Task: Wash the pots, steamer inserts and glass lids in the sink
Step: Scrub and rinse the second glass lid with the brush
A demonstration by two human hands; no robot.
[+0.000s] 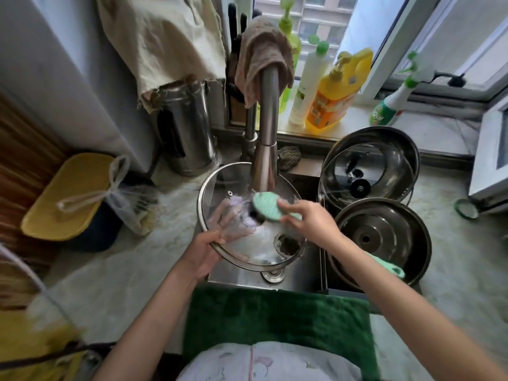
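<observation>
Draped over the front edge of the sink (299, 273), a green towel (275, 317) is lying closest to the person, probably there to catch splashes and keep the clothes dry. Just beyond it, the left hand (203, 254) is gripping the near rim of a glass lid (233, 193), thumb on top and fingers curled underneath, showing through the glass. It is tilting the lid over the basin so that water from the tap (265, 149) is running off toward the drain instead of pooling.

Meanwhile the right hand (310, 224) is pinching a green scrubber (270, 206) between thumb and fingers and pressing it against the lid's centre, right under the spout, so scrubbing and rinsing are happening together.

To the right, two steel pots are standing just beside the sink: the far pot (406, 171) is holding a second glass lid (357, 174) leaning inside it, and the near pot (412, 229) is lying below it with a green-handled brush (390, 266) resting on its rim, within easy reach. Whether these are already washed I cannot tell. Soap bottles (327, 100) are standing on the windowsill behind the tap, and a brown cloth (261, 59) is hanging over the tap's neck to dry.
</observation>
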